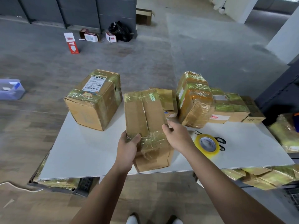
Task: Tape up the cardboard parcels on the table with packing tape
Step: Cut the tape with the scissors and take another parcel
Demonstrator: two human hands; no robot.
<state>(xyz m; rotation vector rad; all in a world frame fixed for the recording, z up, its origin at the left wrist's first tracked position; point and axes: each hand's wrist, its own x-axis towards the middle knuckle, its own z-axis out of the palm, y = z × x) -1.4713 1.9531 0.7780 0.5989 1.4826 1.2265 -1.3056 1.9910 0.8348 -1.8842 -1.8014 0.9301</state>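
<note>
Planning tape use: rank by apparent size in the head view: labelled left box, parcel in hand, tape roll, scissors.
1. Labelled box and held parcel: alike, parcel nearer, so unranked.
2. Tape roll.
3. Scissors, partly hidden behind the roll.

Centre: centre parcel [145, 113] on the surface [80, 151], towards its front edge.
Left: large box [95, 101], standing apart.
Right: stacked parcels [194, 101] at the back; tape roll [207, 144] before them, scissors [220, 140] partly behind it.
</note>
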